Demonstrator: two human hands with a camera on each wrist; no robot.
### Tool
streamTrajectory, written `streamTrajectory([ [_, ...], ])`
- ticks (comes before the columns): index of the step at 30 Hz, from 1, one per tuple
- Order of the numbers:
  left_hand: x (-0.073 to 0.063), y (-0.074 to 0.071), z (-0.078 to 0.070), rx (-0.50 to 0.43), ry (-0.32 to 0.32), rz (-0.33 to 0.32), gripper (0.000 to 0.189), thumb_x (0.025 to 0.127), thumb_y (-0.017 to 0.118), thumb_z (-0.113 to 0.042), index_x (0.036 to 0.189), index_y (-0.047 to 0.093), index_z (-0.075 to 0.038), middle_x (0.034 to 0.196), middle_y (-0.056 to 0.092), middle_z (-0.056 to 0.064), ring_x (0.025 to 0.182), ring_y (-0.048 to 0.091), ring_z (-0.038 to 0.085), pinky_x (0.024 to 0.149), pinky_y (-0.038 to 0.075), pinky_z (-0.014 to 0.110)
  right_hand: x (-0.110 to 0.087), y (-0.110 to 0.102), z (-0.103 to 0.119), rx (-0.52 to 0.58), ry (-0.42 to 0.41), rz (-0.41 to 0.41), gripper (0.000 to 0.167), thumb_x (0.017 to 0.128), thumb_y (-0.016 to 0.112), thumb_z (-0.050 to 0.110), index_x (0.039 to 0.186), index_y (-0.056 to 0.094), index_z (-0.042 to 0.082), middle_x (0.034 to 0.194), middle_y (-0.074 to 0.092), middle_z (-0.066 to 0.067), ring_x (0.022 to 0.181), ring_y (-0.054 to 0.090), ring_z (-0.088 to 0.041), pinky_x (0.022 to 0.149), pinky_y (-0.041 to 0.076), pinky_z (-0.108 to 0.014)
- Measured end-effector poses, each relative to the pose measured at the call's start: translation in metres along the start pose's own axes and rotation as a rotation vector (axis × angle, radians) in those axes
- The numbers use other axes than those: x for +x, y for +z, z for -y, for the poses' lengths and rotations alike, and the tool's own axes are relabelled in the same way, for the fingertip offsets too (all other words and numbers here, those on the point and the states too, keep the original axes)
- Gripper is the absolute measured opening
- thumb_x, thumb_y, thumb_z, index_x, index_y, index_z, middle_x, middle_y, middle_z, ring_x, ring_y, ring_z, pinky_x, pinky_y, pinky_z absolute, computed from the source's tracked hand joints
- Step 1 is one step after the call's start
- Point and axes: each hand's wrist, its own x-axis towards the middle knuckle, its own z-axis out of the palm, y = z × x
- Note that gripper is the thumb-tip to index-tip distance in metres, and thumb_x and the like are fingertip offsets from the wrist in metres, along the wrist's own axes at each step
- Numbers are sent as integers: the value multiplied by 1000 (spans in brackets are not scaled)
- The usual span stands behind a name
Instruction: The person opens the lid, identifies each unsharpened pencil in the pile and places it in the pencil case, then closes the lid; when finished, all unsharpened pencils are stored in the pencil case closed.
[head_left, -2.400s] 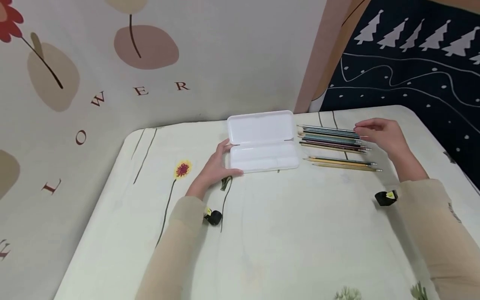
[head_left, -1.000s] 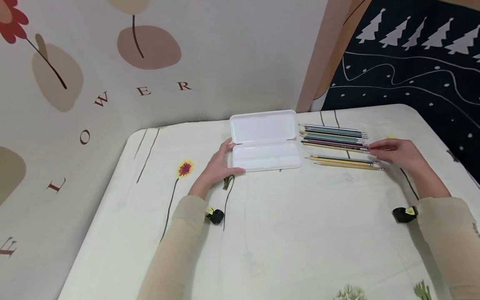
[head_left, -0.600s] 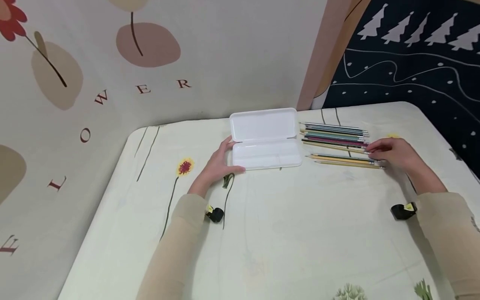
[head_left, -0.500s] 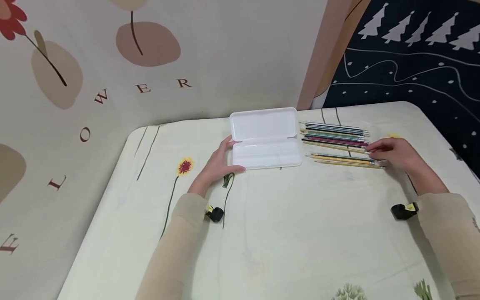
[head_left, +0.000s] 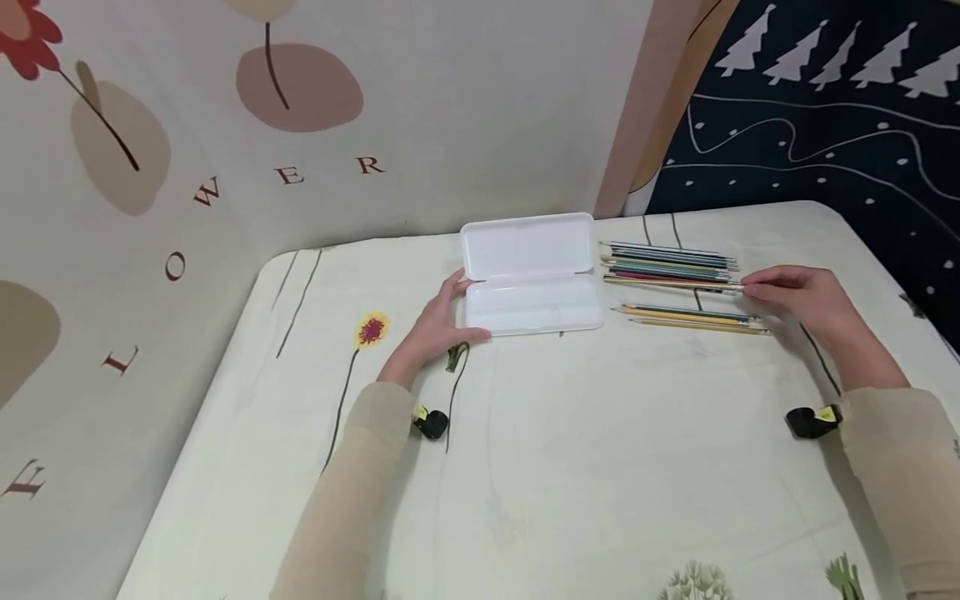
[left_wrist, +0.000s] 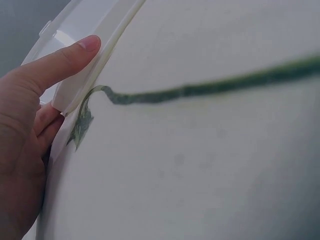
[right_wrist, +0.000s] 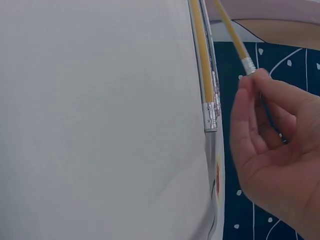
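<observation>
Yellow pencil (right_wrist: 231,27): right hand (head_left: 808,300) pinches; left hand (head_left: 431,337) grips case (head_left: 532,306).

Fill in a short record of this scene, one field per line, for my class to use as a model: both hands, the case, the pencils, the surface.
Left hand: left hand grips the case's left end, thumb over its near rim
Right hand: right hand pinches a yellow pencil by its metal-banded end
Case: white case, open, no pencils inside
Pencils: larger group and, nearer the person, smaller group, both right of the case
Surface: pale cloth with plant prints
</observation>
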Motion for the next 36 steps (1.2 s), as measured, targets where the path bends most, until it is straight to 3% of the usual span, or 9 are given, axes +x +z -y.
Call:
streamTrajectory([
  [9,1,1,2,1,-19,2,113,76,87,-30,160,12,-22,159,40,3,154,23,26,126,17,51,-7,0,14,146,-42,-69,12,92,70,39,102,75,41,88,60,39,89,54,13,73,47,-3],
  [18,3,2,4,17,-8,0,112,77,86,-33,160,12,-21,160,40,2,153,24,26,126,18,52,-8,3,28,343,13,-109,15,89,72,34,103,76,32,89,65,29,81,65,13,73,51,-3],
  [25,3,0,4,27,1,-1,113,76,86,-31,160,11,-21,160,40,4,153,25,27,125,19,52,-5,9,36,652,-4,-65,17,82,81,19,98,78,22,95,68,15,82,69,3,74,56,-10],
  [30,3,1,3,22,-1,1,113,76,86,-31,160,11,-21,160,40,3,153,25,26,126,19,50,-6,12,43,690,-30,-36,15,82,81,17,96,79,20,92,70,14,82,69,2,74,56,-9],
  [36,3,1,4,18,6,-5,114,75,87,-30,160,13,-21,159,42,3,153,26,25,126,20,49,-4,20,52,643,-39,-17,17,81,82,21,98,79,21,93,70,16,85,68,3,75,54,-8],
])
